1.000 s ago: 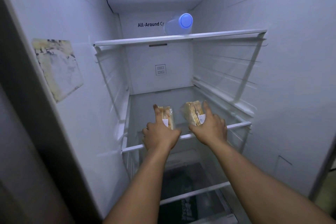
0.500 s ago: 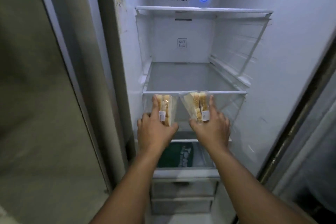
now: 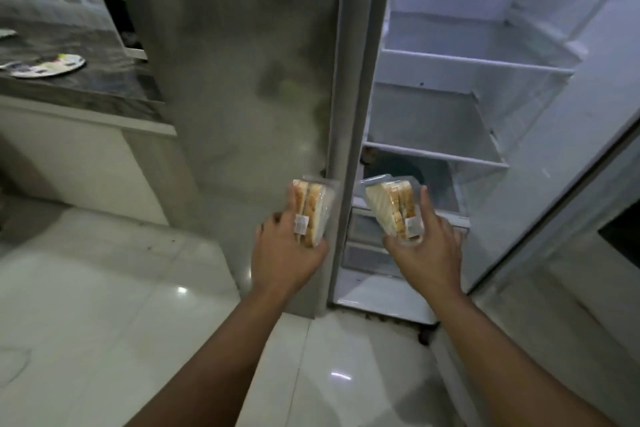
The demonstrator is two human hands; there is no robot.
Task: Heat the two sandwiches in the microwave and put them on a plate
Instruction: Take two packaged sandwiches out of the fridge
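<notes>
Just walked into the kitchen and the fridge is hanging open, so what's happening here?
A person is standing in front of the open fridge with a wrapped sandwich in each hand. The left hand holds one sandwich, the right hand holds the other sandwich, both clear of the shelves. Nothing is heated yet, and the wrappers are on. A plate sits on the counter to the left. No microwave is clearly in view.

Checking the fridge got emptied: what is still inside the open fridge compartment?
The two upper shelves of the fridge look bare. Something dark sits below the lower shelf, too blurred to identify. The drawers behind the right hand and its sandwich are hidden.
</notes>
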